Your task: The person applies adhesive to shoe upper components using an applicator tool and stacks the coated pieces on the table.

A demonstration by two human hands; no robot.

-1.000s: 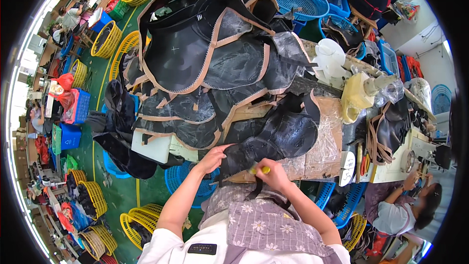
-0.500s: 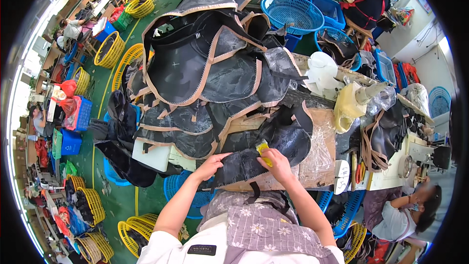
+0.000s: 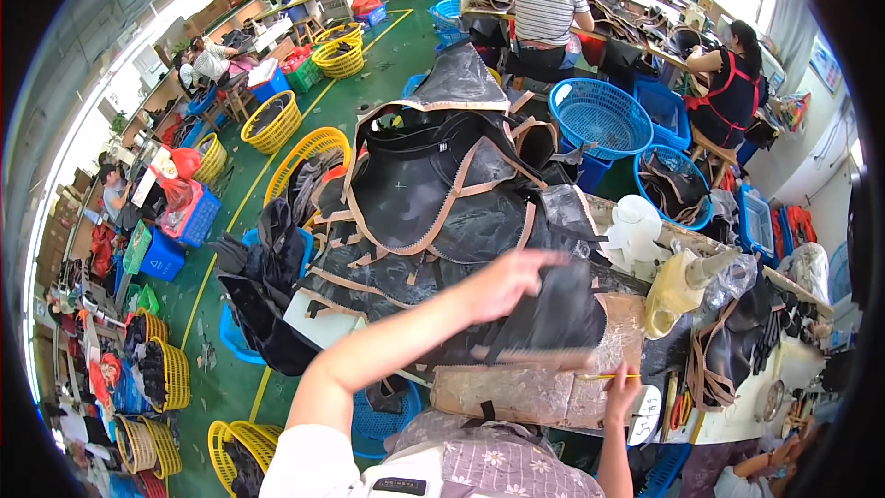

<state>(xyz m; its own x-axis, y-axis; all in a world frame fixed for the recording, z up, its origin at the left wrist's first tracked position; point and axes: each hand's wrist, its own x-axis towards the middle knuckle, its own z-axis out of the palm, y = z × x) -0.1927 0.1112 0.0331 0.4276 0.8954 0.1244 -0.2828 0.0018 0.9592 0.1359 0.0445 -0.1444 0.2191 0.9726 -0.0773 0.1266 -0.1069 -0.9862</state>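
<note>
My left hand reaches across to the right, smeared by motion, over a blurred black leather-like piece with a tan edge. Whether its fingers grip that piece, I cannot make out. Low on the right, my right hand is closed on a thin yellow tool at the edge of the worn, film-covered board. The tool's exact kind does not show. Beyond my left arm lies a heap of black pieces with tan, notched borders and whitish smears.
Right of the heap stand a cut-open yellowish plastic jug and crumpled white sheeting. Scissors with orange handles lie near the front edge. Blue baskets and yellow baskets stand around. A person in stripes sits ahead.
My left hand has gone from the near piece's left edge to over its right part. My right hand has drawn off the piece toward the lower right. The piece has shifted; the view has tilted up.
</note>
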